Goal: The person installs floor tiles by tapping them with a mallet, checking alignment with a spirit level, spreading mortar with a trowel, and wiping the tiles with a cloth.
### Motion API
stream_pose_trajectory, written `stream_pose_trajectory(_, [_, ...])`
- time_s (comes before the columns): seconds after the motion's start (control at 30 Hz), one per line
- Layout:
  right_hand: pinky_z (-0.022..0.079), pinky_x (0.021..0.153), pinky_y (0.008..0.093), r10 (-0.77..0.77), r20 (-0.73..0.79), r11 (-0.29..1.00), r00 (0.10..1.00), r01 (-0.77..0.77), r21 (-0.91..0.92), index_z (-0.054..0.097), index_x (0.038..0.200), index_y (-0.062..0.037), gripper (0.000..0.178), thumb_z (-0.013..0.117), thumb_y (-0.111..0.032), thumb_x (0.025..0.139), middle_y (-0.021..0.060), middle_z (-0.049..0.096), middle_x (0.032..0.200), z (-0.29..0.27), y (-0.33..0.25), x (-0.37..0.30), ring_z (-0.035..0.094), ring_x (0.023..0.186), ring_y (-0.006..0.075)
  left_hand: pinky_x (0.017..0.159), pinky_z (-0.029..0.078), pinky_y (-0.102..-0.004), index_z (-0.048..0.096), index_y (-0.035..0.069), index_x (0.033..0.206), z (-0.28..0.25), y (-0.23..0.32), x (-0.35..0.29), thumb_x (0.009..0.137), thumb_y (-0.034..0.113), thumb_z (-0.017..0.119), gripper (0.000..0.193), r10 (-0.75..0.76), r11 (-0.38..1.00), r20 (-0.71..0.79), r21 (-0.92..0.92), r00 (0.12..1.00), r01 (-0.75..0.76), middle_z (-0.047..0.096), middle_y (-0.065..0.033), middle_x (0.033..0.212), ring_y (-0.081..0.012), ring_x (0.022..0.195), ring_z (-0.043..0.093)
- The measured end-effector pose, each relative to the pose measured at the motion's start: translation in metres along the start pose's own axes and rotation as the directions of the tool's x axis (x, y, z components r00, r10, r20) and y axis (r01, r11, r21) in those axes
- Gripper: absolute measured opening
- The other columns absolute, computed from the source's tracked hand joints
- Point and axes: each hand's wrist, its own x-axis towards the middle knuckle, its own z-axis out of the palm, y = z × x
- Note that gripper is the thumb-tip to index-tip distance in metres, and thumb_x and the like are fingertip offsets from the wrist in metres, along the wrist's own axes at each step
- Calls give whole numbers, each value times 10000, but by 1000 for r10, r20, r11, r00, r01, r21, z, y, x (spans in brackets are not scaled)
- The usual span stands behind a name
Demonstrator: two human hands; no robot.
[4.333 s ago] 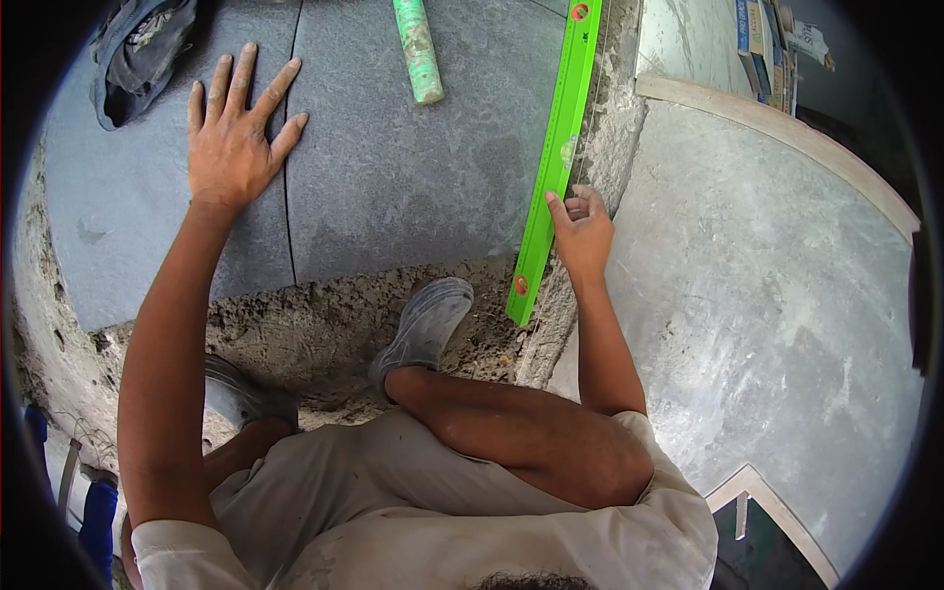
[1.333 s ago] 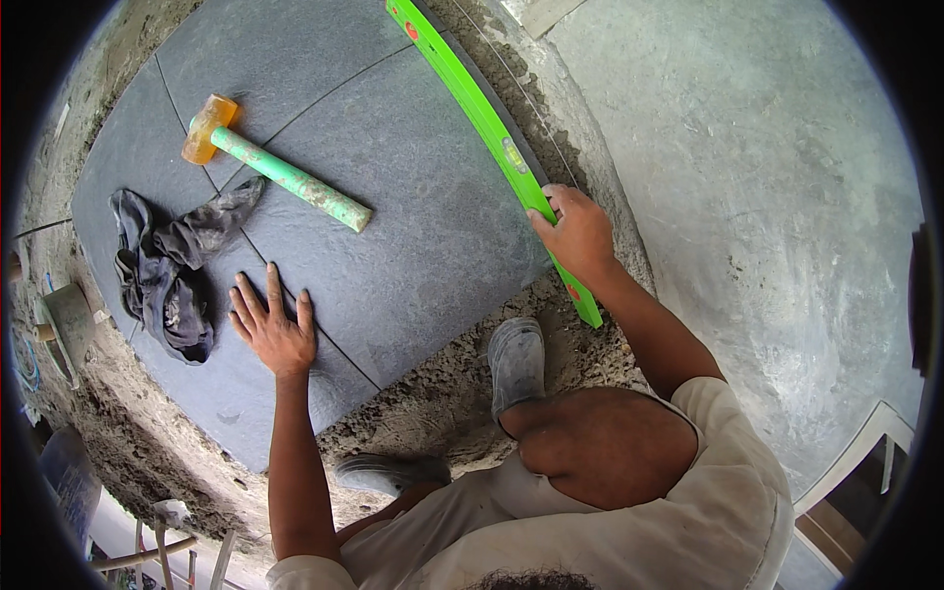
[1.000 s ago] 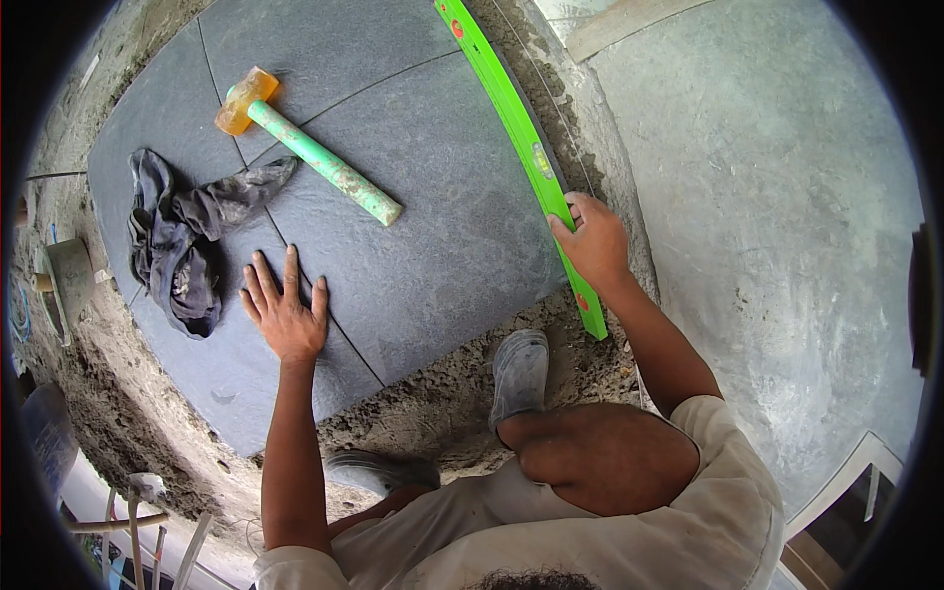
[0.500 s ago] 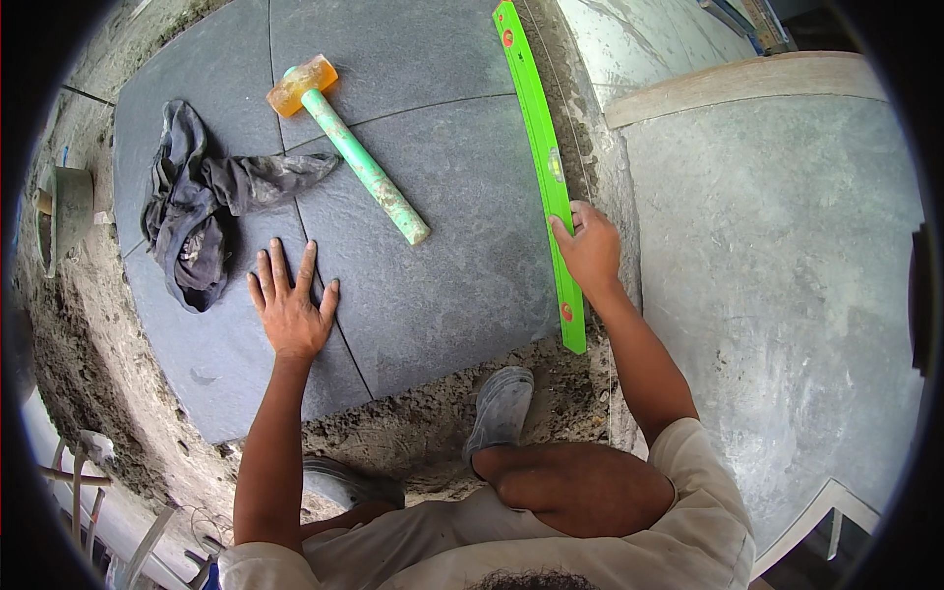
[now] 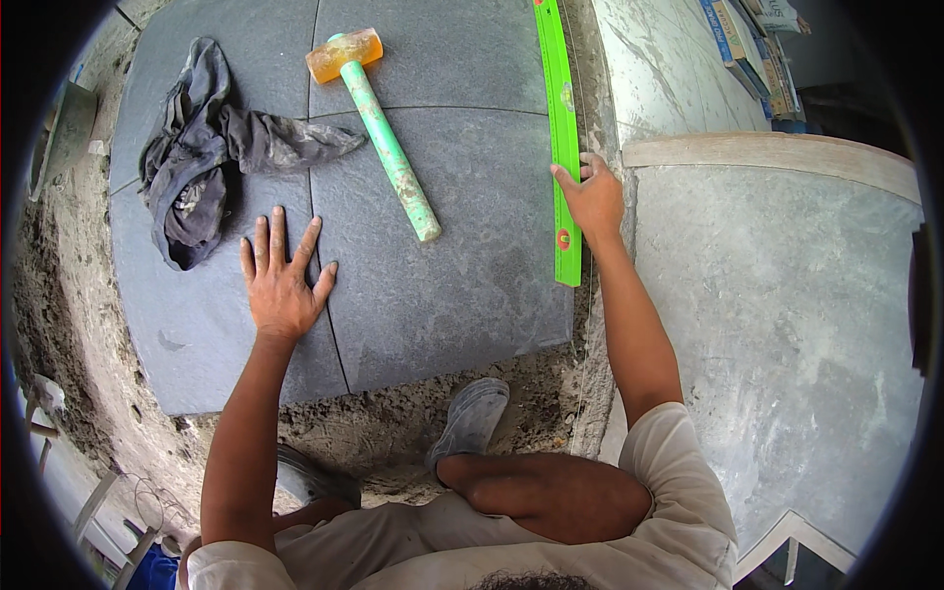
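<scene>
My left hand [image 5: 285, 285] lies flat with fingers spread on a dark grey tile [image 5: 216, 344], left of the seam between two tiles. My right hand [image 5: 595, 205] grips a bright green spirit level [image 5: 562, 138] near its close end, thumb on top and the other fingers partly hidden behind its right side. The level runs along the right edge of the tiles. Between my hands and farther off rests a rubber mallet [image 5: 391, 152] with an amber head and a worn mint-green handle. A crumpled dark cloth [image 5: 192, 162] sits beyond my left hand.
Rough mortar [image 5: 393, 428] borders the tiles in front, where my grey shoes [image 5: 472, 418] stand. A thin string [image 5: 587, 344] runs along the right side. Farther right is a smooth grey slab [image 5: 777, 324] with a pale raised edge [image 5: 747, 149]. Boxes [image 5: 747, 49] stand at far right.
The view has shifted. My right hand has slid the spirit level away from me along the tile edge, so its close end now stops short of the front corner. My left hand stays flat.
</scene>
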Motion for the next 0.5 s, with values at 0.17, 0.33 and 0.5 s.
stream_pose_trajectory(0.17, [540,723,406,-16,11,1000,1000,16,-19,633,1198,-16,613,775,-437,776,141,717,955,3,25,-24,702,829,287,1190,137,-543,416,362,1475,2,-2,0,901,541,545,615,-5,1000,1,19,1000,5,281,-116,1583,-328,1465,236])
stream_pose_trajectory(0.33, [543,693,351,-70,29,997,997,71,-27,630,1203,18,609,803,-382,777,137,707,912,-13,43,-51,688,757,219,1202,128,-533,404,394,1475,7,-9,-1,918,564,521,594,-13,1000,0,-7,1000,13,267,-85,1592,-305,1472,225])
stream_pose_trajectory(0.5, [535,692,300,-97,169,993,981,84,80,623,1177,58,537,790,-314,828,123,704,884,-23,58,-56,667,763,157,1217,123,-517,391,434,1469,13,-11,-3,924,595,505,580,-13,1000,-1,-23,1000,13,267,-48,1593,-268,1479,214])
